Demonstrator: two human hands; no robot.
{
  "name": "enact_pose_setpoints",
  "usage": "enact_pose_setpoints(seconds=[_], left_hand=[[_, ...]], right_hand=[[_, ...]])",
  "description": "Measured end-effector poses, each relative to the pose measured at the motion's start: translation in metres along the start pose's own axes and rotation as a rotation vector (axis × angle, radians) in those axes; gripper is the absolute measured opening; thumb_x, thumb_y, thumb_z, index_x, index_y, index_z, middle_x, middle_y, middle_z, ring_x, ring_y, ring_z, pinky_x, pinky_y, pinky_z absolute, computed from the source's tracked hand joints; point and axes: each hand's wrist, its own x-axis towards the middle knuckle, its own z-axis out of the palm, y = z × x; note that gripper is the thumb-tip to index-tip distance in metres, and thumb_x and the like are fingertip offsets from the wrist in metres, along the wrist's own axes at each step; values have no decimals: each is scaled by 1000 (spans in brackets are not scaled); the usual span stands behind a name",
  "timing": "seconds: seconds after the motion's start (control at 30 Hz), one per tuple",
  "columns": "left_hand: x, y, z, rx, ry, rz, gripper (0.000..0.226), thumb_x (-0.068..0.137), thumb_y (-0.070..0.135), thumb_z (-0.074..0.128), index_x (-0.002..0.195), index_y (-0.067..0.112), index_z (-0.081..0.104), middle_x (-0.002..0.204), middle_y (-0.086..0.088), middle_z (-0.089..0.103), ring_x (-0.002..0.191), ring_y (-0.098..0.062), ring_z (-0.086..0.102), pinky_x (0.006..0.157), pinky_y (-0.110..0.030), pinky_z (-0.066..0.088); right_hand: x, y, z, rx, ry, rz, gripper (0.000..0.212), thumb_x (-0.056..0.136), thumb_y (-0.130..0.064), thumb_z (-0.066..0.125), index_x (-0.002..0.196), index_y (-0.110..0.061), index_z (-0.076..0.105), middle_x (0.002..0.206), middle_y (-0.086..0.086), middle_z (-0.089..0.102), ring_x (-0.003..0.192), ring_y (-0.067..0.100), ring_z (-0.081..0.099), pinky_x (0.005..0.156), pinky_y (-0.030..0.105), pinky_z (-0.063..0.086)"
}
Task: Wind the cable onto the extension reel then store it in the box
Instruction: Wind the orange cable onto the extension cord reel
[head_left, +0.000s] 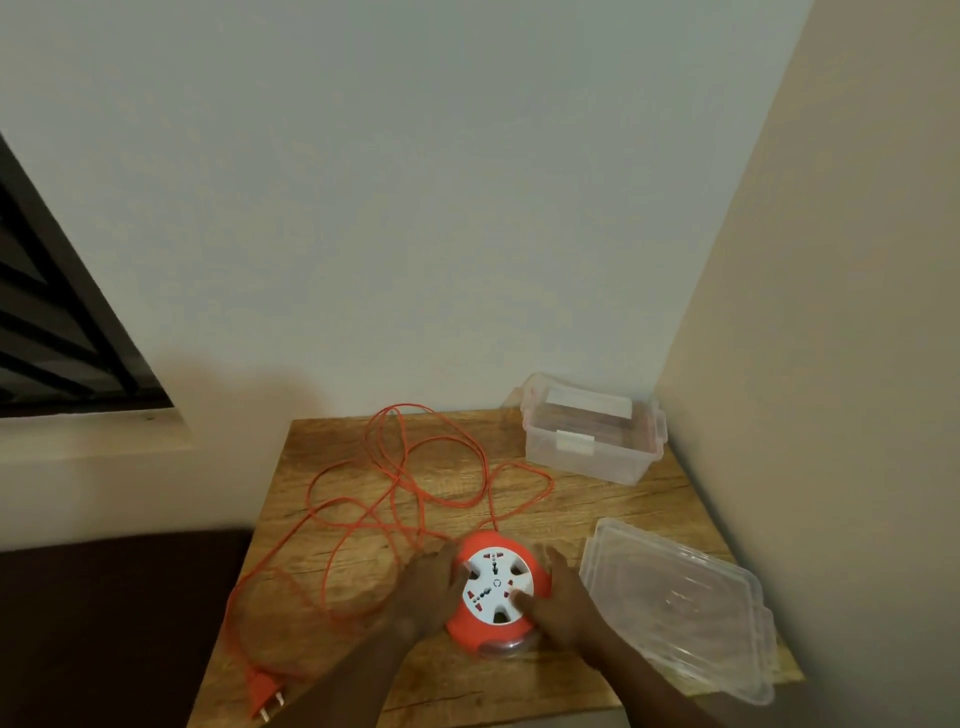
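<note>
An orange extension reel (494, 566) with a white socket face lies flat near the front of the wooden table (582, 509). My left hand (428, 587) holds its left side, fingers curled over the rim. My right hand (558, 597) holds its right side, thumb on the white face. The orange cable (400, 483) lies unwound in loose loops across the table's left and back. Its orange plug (265, 693) lies at the front left corner. A clear plastic box (592, 434) stands open at the back right.
The box's clear lid (680, 603) lies flat on the table right of the reel. Walls close off the back and right sides. A dark surface (104, 623) sits left of the table, below a window sill.
</note>
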Motion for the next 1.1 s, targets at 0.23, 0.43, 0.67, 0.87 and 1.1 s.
enact_pose_setpoints(seconds=[0.23, 0.43, 0.67, 0.87, 1.1], left_hand=[[20, 14, -23, -330, 85, 47, 49, 106, 41, 54, 152, 25, 48, 126, -3, 59, 115, -24, 66, 90, -37, 59], [25, 35, -78, -592, 129, 198, 42, 101, 41, 65, 140, 35, 53, 123, 3, 68, 106, -18, 72, 84, -41, 65], [37, 62, -127, -995, 205, 79, 52, 94, 53, 66, 103, 2, 71, 89, -14, 74, 82, -26, 71, 63, -26, 58], [48, 63, -133, -1141, 79, -47, 47, 99, 47, 64, 118, 5, 73, 113, -28, 76, 107, -52, 71, 93, -60, 57], [51, 72, -122, -1164, 203, -59, 51, 98, 46, 63, 111, -2, 72, 101, -31, 75, 84, -39, 73, 72, -42, 60]], right_hand=[[10, -28, -7, -105, 136, 17, 99, 73, -49, 76, 152, -30, 19, 141, 8, 39, 127, 27, 44, 106, 48, 41], [14, -74, -36, -205, 160, -180, 95, 75, -50, 75, 151, -37, 20, 142, 5, 35, 130, 27, 34, 107, 48, 37], [19, -134, -57, -260, 215, -413, 87, 63, -45, 72, 133, -63, 24, 144, -7, 22, 126, 22, 26, 90, 29, 38], [22, -136, -63, -239, 170, -477, 90, 66, -43, 77, 118, -79, 13, 142, -5, 26, 127, 24, 35, 94, 41, 53], [36, -121, -68, -308, 130, -557, 75, 74, -43, 69, 136, -47, 28, 150, 1, 21, 131, 29, 30, 100, 42, 46]])
